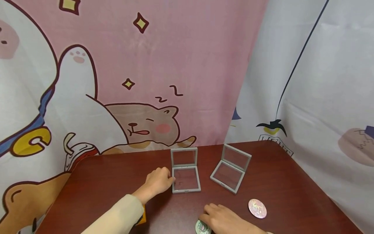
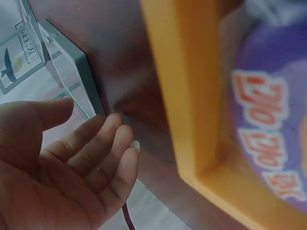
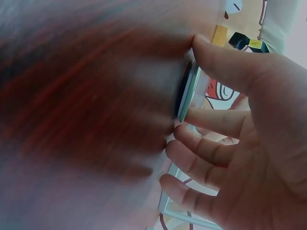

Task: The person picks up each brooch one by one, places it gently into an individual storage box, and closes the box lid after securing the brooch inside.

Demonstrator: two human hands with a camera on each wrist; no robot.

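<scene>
A grey display frame (image 1: 186,191) with clear panes stands opened on the table, with my left hand (image 1: 159,179) at its left edge. In the left wrist view, that hand's fingers (image 2: 108,158) are loosely bent with nothing gripped, beside the frame's grey rim (image 2: 86,72). Near the table's front, my right hand (image 1: 223,219) pinches a round green badge (image 1: 202,228) printed with a cartoon. The right wrist view shows the badge (image 3: 188,93) edge-on, low at the tabletop, between thumb and index finger. A shiny pink round badge (image 1: 257,208) lies right of this hand.
A second opened grey frame (image 1: 227,191) sits at an angle on the back right. Under the left forearm is an orange-edged item (image 1: 142,217), mostly hidden; the left wrist view shows its orange rim (image 2: 180,96) around a purple packet (image 2: 268,57). A printed curtain (image 1: 204,65) hangs behind the table.
</scene>
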